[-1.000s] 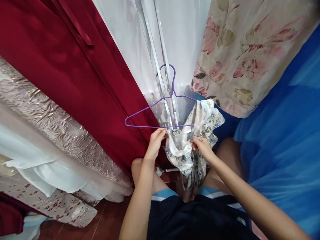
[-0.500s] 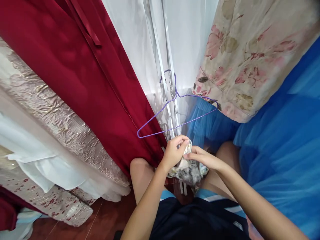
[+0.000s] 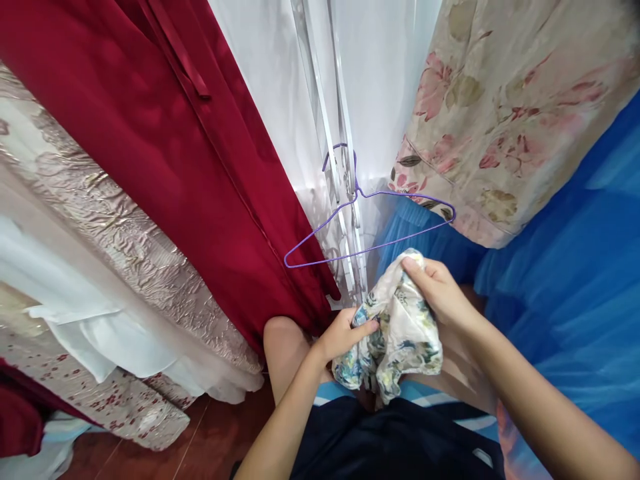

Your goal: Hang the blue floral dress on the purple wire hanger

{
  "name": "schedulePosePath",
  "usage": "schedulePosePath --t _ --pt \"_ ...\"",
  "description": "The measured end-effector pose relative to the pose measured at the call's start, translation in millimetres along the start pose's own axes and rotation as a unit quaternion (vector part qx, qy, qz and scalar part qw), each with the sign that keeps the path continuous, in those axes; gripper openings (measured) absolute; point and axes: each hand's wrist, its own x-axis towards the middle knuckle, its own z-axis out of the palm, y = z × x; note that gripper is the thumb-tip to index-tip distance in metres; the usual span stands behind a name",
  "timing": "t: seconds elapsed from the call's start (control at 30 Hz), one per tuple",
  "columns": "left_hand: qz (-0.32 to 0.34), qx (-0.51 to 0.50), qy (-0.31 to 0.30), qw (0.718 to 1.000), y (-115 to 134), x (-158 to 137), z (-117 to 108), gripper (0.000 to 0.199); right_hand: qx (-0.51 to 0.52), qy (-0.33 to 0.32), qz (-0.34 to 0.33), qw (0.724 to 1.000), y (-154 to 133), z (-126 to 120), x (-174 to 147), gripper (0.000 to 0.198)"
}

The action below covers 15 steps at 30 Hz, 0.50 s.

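A white cloth piece with a blue, yellow and green floral print (image 3: 407, 327) hangs bunched between my hands, above my lap. My left hand (image 3: 345, 335) grips its left side, thumb on top. At its upper right corner, my right hand (image 3: 440, 287) pinches the edge between thumb and fingers. The cloth's exact kind of garment cannot be made out. Just beyond my hands, a purple wire hanger (image 3: 370, 250) hangs from a metal stand (image 3: 320, 100), with nothing on it.
A long dark red garment (image 3: 200, 167) hangs on the left, beside a pale textured one (image 3: 135, 227). To the right are a cream floral garment (image 3: 480, 127) and blue tulle (image 3: 565, 280). Reddish tiles (image 3: 215, 433) show at the lower left.
The cloth was crumpled small between both hands; now it is spread wider and lifted. My right hand has moved up and right, my left slightly down.
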Motion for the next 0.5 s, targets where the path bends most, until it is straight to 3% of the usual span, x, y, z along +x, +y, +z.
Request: schedulePosePath --t 0.07,0.13,0.27,0.4,0.5 --pt "0.007 0.045 0.037 0.998 -1.2 -5.4 -12.9 0.036 0.017 0.067 -0.008 0.998 -5.1 -11.1 3.6 0.042" --pt "-0.017 0.062 0.032 0.997 2.7 -16.3 -25.4 0.036 0.026 0.128 -0.021 0.991 -12.1 -25.3 8.0 0.042" --pt "-0.104 0.006 -0.123 0.987 11.2 -46.6 -27.2 0.039 0.032 0.191 -0.037 0.980 -25.6 -46.6 16.5 0.041" --pt "-0.097 0.023 -0.218 0.971 1.1 -62.8 1.1 0.058 0.035 0.165 -0.042 0.985 -31.7 -41.3 15.5 0.040" --pt "-0.078 0.072 -0.147 0.983 -10.8 -57.2 26.8 0.078 0.047 0.099 -0.025 0.994 -31.9 -26.4 9.6 0.040"
